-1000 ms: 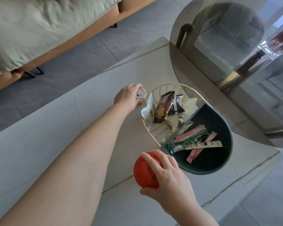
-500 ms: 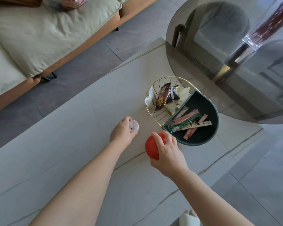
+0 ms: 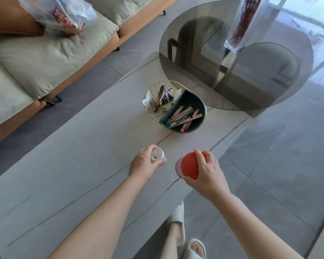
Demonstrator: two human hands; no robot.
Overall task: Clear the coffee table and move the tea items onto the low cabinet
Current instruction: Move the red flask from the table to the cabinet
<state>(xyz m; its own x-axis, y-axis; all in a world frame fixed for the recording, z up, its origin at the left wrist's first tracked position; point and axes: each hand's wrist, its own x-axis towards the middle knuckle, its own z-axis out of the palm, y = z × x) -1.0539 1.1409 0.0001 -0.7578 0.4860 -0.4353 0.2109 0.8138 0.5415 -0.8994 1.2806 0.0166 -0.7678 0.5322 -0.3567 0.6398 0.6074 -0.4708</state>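
Left hand point(image 3: 144, 163): fingers curled around a small white lidded container point(image 3: 158, 156), gripped from the side, held above the pale stone coffee table point(image 3: 64, 165). Right hand point(image 3: 208, 171): closed over a red-lidded jar point(image 3: 189, 165), fingers spread across the lid, its pinkish translucent body showing at the left edge. The two hands are near each other, the containers apart, both lifted off the tabletop near its front edge.

Farther out on the same table stands an oval snack basket point(image 3: 204, 109), half gold wire, half dark tray. Wire half holds a brown wrapped snack point(image 3: 162, 96) and pale wrappers; dark half holds pink and green stick sachets point(image 3: 183, 116), lying in a loose pile.

Just behind the basket, a round smoked-glass table point(image 3: 195, 43) overlaps the coffee table's far end. Left: a sofa with pale green cushions point(image 3: 45, 58), a plastic bag point(image 3: 64, 14) on it. Below, the person's feet in white slippers point(image 3: 178, 215) on grey floor tiles.
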